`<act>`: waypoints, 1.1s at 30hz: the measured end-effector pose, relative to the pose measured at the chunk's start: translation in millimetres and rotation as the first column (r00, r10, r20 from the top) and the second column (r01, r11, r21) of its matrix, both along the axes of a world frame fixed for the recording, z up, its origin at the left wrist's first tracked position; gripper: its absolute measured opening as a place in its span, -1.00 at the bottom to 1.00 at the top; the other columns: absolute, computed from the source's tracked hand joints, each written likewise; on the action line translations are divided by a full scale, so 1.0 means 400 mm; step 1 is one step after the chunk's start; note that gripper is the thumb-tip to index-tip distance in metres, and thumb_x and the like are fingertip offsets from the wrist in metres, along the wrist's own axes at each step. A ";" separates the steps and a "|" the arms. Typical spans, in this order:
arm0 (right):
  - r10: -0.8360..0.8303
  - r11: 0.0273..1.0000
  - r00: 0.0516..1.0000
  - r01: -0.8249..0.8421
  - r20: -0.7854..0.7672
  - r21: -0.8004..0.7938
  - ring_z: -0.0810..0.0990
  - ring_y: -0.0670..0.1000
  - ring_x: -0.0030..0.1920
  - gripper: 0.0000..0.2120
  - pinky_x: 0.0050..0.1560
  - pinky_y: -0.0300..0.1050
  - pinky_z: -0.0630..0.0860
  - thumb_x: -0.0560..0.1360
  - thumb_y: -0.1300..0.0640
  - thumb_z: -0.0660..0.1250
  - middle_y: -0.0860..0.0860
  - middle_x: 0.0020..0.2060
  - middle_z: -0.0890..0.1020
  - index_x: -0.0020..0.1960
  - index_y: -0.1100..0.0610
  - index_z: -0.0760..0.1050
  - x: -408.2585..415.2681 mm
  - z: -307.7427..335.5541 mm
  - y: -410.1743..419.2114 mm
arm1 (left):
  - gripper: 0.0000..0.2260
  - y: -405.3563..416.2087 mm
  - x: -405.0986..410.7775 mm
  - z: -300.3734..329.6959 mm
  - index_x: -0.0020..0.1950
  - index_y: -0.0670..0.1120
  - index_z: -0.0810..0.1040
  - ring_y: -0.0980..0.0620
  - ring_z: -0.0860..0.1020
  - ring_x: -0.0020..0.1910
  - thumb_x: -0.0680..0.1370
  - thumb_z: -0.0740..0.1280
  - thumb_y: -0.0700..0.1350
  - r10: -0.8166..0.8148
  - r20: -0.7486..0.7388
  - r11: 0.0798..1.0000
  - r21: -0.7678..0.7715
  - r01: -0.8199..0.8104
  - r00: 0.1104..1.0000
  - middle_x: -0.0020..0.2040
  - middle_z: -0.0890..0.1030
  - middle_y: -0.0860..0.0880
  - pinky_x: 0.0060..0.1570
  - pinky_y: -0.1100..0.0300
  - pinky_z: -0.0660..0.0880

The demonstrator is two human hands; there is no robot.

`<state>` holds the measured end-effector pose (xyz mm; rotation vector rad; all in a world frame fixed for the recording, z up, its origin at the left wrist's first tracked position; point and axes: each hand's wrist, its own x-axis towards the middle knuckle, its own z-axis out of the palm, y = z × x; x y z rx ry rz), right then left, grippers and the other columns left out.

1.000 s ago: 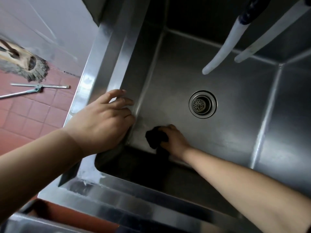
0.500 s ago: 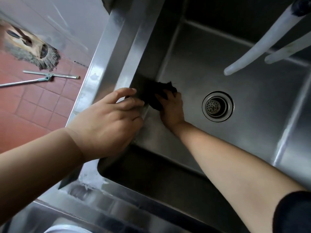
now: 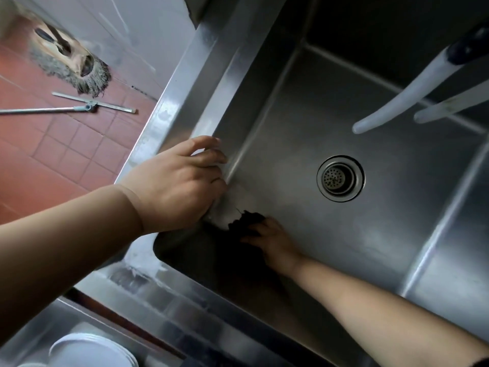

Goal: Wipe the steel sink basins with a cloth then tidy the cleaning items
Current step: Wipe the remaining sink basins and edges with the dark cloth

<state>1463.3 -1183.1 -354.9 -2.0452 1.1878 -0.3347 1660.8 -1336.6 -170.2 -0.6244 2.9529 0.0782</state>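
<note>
The cloth (image 3: 247, 223) — dark, crumpled, ragged-edged — sits under the right hand (image 3: 272, 241), whose fingers press it onto the basin (image 3: 330, 247) floor, just below the left hand (image 3: 180, 184), which rests loose-fingered on the rim.

Red tile floor (image 3: 39, 160) w/ mop (image 3: 71, 62), pale wall (image 3: 137, 30).

text: none legible | labels: none | brands: none | numbers: none | signs: none | surfaces checked: all in head view
</note>
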 end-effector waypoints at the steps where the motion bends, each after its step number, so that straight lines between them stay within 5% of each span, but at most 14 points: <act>1: 0.005 1.000 1.000 -0.005 -0.028 -0.003 0.61 0.25 -0.03 -0.76 0.06 0.10 0.52 0.36 0.21 0.45 0.13 0.01 0.66 0.01 0.07 0.67 -0.036 0.015 0.021 | -0.80 -0.001 0.001 0.000 -0.22 -0.10 0.57 -0.13 0.56 0.12 0.51 0.18 -0.20 -0.001 -0.007 1.000 -0.006 0.001 1.000 -0.22 0.63 -0.09 0.37 -0.03 0.26; 5: 0.093 0.977 0.972 -0.048 -0.216 0.207 0.60 0.23 -0.01 -0.61 -0.04 -0.06 0.54 0.23 0.32 0.47 0.13 0.00 0.64 0.03 0.06 0.67 -0.175 0.084 0.081 | -0.83 -0.001 -0.001 0.004 -0.21 -0.12 0.57 -0.16 0.58 0.07 0.49 0.20 -0.21 -0.004 -0.036 1.000 -0.007 0.004 0.999 -0.23 0.63 -0.12 0.36 -0.03 0.26; 8: -0.045 0.914 0.967 0.142 -0.251 0.381 0.52 0.09 0.16 -0.65 0.10 -0.25 0.36 0.34 0.27 0.39 0.04 0.09 0.61 0.11 0.06 0.62 -0.207 0.116 0.060 | -0.81 0.000 -0.004 0.007 -0.22 -0.14 0.58 -0.16 0.58 0.05 0.49 0.19 -0.22 0.004 -0.039 1.000 -0.011 -0.004 0.999 -0.23 0.63 -0.13 0.36 -0.02 0.26; 12: -0.365 0.892 0.922 0.386 -0.132 0.236 0.58 0.17 0.07 -0.62 0.11 -0.16 0.40 0.26 0.34 0.42 0.11 0.04 0.64 0.06 0.13 0.64 -0.180 0.129 -0.087 | -0.81 0.003 -0.006 0.008 -0.21 -0.15 0.58 -0.17 0.59 0.01 0.48 0.19 -0.22 0.011 -0.048 1.000 -0.016 -0.011 0.999 -0.21 0.63 -0.15 0.35 -0.03 0.28; 15: -0.286 0.957 0.907 0.289 -0.311 -0.036 0.42 0.29 0.23 -0.54 0.21 0.09 0.34 0.30 0.23 0.46 0.19 0.26 0.51 0.20 0.10 0.57 -0.165 0.106 -0.195 | -0.73 0.004 -0.008 0.008 -0.23 -0.16 0.57 -0.17 0.59 0.02 0.52 0.11 -0.20 0.031 -0.056 0.999 -0.012 -0.032 0.998 -0.16 0.65 -0.17 0.36 -0.03 0.28; 19: -0.074 0.983 0.899 0.140 -0.432 0.122 0.18 0.15 0.39 -0.39 0.29 -0.01 0.19 0.45 0.06 0.33 0.04 0.48 0.22 0.47 0.01 0.25 -0.131 0.041 -0.193 | -0.71 0.005 -0.009 0.004 -0.24 -0.17 0.58 -0.18 0.60 0.01 0.53 0.10 -0.18 0.031 -0.039 0.999 -0.020 -0.032 0.999 -0.14 0.65 -0.19 0.37 -0.02 0.27; 23: -0.200 0.972 0.925 0.228 -0.322 0.052 0.35 0.18 0.25 -0.61 0.11 -0.06 0.20 0.39 0.23 0.35 0.05 0.27 0.48 0.21 0.08 0.53 -0.101 0.025 -0.178 | -0.70 0.009 -0.009 0.004 -0.25 -0.16 0.57 -0.18 0.60 0.00 0.55 0.10 -0.17 0.041 -0.045 0.999 -0.022 -0.042 0.998 -0.16 0.64 -0.19 0.37 -0.01 0.27; 27: 0.025 0.990 0.943 0.022 -0.331 0.138 0.45 0.19 0.16 -0.74 0.10 -0.03 0.21 0.35 0.26 0.37 0.06 0.08 0.60 0.02 0.09 0.63 -0.143 0.048 -0.087 | -0.72 0.009 -0.009 0.005 -0.24 -0.15 0.57 -0.18 0.58 0.00 0.54 0.11 -0.18 0.027 -0.023 0.999 -0.035 -0.028 0.999 -0.19 0.62 -0.18 0.37 -0.01 0.28; 33: 0.123 0.992 0.912 -0.112 -0.392 0.050 0.64 0.13 -0.02 -0.62 0.15 0.10 0.44 0.02 0.16 0.61 -0.02 -0.09 0.67 -0.18 0.04 0.64 -0.260 0.106 0.099 | -0.74 0.011 -0.011 0.013 -0.26 -0.18 0.57 -0.18 0.59 -0.03 0.53 0.14 -0.19 0.016 -0.049 0.999 -0.048 -0.019 0.999 -0.23 0.63 -0.17 0.34 -0.01 0.30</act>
